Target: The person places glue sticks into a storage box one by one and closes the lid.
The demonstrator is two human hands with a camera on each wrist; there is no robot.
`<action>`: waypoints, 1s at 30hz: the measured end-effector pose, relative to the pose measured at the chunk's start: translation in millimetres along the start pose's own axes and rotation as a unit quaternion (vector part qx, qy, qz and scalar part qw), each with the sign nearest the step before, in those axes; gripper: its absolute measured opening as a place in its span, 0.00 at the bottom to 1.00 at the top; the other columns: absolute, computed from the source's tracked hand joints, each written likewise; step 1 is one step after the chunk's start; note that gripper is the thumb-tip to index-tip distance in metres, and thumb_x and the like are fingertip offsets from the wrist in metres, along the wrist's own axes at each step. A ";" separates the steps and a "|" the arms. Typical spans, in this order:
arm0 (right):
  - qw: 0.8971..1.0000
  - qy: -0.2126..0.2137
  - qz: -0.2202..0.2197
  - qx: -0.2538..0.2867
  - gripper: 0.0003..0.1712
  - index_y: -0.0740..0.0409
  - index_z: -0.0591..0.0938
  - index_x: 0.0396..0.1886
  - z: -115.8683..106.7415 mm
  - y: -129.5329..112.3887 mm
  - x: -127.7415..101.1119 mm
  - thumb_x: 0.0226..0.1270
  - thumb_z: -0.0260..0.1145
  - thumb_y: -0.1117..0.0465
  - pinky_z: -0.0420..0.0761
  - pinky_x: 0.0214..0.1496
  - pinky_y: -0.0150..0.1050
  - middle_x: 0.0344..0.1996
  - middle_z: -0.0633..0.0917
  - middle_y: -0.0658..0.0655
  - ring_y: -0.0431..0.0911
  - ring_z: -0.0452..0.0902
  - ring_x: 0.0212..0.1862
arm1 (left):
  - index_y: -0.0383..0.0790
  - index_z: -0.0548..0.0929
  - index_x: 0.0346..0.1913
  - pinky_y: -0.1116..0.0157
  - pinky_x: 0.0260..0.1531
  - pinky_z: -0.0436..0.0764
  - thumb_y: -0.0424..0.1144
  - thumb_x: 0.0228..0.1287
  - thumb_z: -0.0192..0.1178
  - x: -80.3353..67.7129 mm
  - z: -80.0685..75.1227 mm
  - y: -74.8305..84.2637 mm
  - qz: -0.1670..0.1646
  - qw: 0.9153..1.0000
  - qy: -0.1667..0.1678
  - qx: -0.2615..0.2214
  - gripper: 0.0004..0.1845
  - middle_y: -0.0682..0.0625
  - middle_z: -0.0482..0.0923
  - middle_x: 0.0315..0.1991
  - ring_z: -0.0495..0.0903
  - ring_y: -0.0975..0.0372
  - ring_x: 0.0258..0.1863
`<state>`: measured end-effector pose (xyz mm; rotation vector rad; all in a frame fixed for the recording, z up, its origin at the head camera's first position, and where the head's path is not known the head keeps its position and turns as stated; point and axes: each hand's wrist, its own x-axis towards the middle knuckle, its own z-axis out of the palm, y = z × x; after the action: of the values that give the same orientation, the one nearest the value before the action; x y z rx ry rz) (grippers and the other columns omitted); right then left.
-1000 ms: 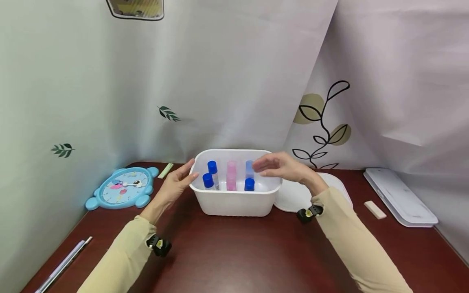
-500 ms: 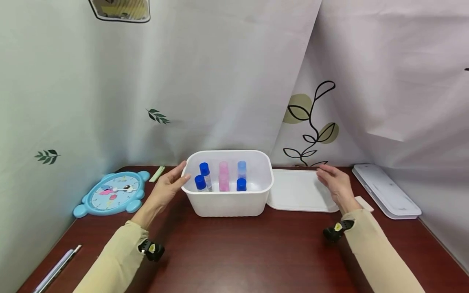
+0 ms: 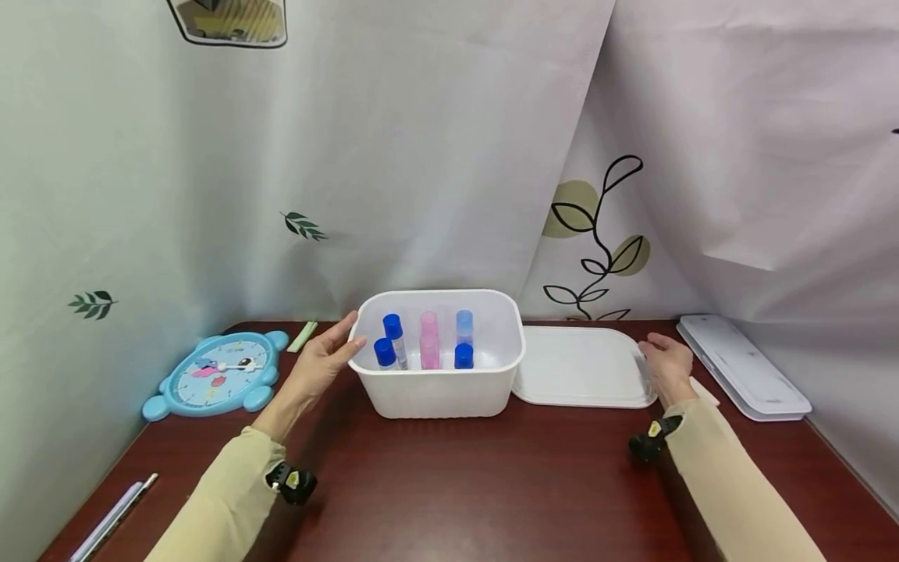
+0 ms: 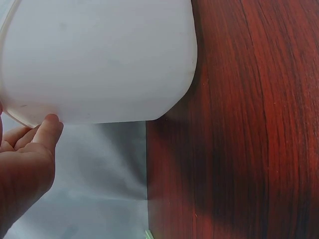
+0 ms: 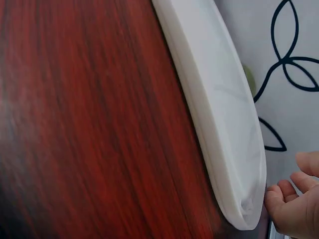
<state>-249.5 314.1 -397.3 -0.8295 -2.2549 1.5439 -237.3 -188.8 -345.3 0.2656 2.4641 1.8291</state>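
Observation:
A white tub (image 3: 435, 394) stands mid-table with several capped tubes upright inside: dark blue caps (image 3: 392, 326), pink ones (image 3: 428, 339) and a pale blue one (image 3: 464, 321). My left hand (image 3: 342, 342) rests with straight fingers against the tub's left wall; in the left wrist view a fingertip (image 4: 50, 127) touches the tub (image 4: 99, 59) under its rim. A flat white lid (image 3: 579, 367) lies right of the tub. My right hand (image 3: 659, 357) sits at the lid's right edge. In the right wrist view its fingers (image 5: 279, 201) reach the end of the lid (image 5: 219, 109), thumb apart.
A blue toy clock (image 3: 218, 375) lies at the left, a pen (image 3: 112, 519) near the front left corner, a green strip (image 3: 303, 336) behind my left hand. A white flat case (image 3: 744, 363) and a small beige block (image 3: 708, 390) lie at the right. Curtains wall the table.
My right hand left the space above the tub and moved right across the lid to its far edge. My left hand stayed on the tub's side.

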 end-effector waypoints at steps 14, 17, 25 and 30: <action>0.999 -0.030 0.002 -0.028 0.25 0.76 0.70 0.59 -4.4 -0.1 1.4 0.64 0.55 0.68 0.68 0.32 0.24 0.52 0.77 0.73 0.39 0.74 0.35 | 0.42 0.53 0.73 0.53 0.63 0.64 0.48 0.67 0.55 -1.0 -1.3 -0.2 -0.001 1.000 0.000 -0.001 0.37 0.45 0.49 0.74 0.55 0.47 0.71; 0.999 -0.044 0.001 -0.019 0.25 0.77 0.68 0.61 -6.8 -2.3 1.6 0.66 0.54 0.68 0.73 0.43 0.31 0.54 0.75 0.73 0.41 0.74 0.38 | 0.43 0.54 0.73 0.53 0.63 0.64 0.48 0.67 0.56 -1.8 -2.1 -0.1 0.000 1.000 0.000 0.000 0.37 0.45 0.49 0.74 0.55 0.47 0.71; 0.993 -0.113 -0.016 0.006 0.29 0.77 0.64 0.64 -16.4 -12.3 9.0 0.67 0.54 0.65 0.76 0.38 0.28 0.40 0.79 0.62 0.36 0.73 0.36 | 0.44 0.53 0.74 0.52 0.63 0.64 0.49 0.67 0.55 -4.0 -5.5 0.0 0.001 1.000 0.003 0.008 0.37 0.45 0.50 0.74 0.55 0.46 0.71; 0.984 -0.179 -0.025 -0.010 0.32 0.78 0.60 0.65 -25.7 -18.7 14.3 0.68 0.55 0.62 0.78 0.29 0.27 0.25 0.75 0.40 0.30 0.72 0.26 | 0.42 0.53 0.73 0.52 0.63 0.64 0.49 0.67 0.56 -2.7 -5.1 -0.2 0.003 1.000 0.005 0.010 0.37 0.45 0.50 0.74 0.55 0.47 0.71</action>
<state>-252.8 337.3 -371.4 -0.5271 -2.5162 1.7680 -235.5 -194.2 -344.2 0.2647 2.4922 1.8137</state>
